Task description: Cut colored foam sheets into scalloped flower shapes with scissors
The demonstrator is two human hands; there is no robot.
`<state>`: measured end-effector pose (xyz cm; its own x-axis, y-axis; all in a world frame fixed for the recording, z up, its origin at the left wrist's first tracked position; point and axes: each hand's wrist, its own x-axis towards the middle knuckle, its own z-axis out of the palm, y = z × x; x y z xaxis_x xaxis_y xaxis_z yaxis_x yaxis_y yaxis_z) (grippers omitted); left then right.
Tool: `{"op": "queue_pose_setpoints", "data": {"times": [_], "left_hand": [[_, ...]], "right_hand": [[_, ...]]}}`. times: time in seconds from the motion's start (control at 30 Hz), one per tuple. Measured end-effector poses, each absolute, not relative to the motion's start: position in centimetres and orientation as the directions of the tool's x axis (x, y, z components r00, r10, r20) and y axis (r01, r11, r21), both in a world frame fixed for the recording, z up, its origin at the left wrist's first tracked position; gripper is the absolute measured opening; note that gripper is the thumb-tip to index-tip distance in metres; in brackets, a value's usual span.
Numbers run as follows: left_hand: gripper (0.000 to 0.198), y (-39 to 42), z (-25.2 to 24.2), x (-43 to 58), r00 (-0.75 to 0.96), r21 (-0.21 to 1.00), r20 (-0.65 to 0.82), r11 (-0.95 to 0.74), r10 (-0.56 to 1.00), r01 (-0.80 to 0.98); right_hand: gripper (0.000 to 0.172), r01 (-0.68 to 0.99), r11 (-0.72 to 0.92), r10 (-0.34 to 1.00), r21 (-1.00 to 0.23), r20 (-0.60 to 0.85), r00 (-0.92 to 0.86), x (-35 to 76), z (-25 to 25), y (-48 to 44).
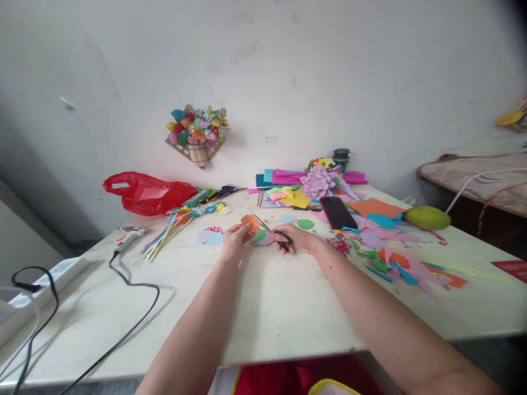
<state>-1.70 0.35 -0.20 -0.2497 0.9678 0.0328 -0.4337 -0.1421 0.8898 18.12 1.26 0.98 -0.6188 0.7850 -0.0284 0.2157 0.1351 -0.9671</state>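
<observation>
My left hand (235, 237) pinches an orange foam cut-out (250, 222) above a green and pink foam piece (259, 238) lying on the white table (263, 296). My right hand (294, 239) is closed around black-handled scissors (272, 230), whose blades point up and left toward the orange piece. Both hands sit near the middle of the table, close together.
A black phone (337, 212), coloured foam scraps (395, 260), a purple paper flower (317, 182) and a green mango (428, 218) lie right. Left are coloured sticks (167, 237), a red plastic bag (148, 193), a glue gun (129, 236) with black cable (132, 285). A paper-flower craft (197, 131) hangs on the wall.
</observation>
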Motion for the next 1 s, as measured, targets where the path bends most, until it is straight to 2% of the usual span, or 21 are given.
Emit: {"op": "queue_pose_setpoints", "data": {"times": [0.2, 0.67, 1.0], "left_hand": [[0.019, 0.3, -0.2, -1.6, -0.194, 0.885, 0.009, -0.098, 0.981, -0.455], [0.021, 0.0, 0.2, -1.2, -0.199, 0.88, -0.002, -0.093, 0.98, -0.467], [0.02, 0.0, 0.2, -0.9, -0.216, 0.878, 0.009, -0.111, 0.976, -0.466]], "right_hand": [[0.032, 0.225, 0.152, 0.78, -0.962, -0.023, -0.625, 18.0, 1.1, 1.0], [0.035, 0.256, 0.193, 0.799, -0.947, 0.0, -0.601, 17.6, 1.5, 0.6], [0.035, 0.261, 0.132, 0.835, -0.956, -0.034, -0.55, 17.1, 1.8, 0.1]]}}
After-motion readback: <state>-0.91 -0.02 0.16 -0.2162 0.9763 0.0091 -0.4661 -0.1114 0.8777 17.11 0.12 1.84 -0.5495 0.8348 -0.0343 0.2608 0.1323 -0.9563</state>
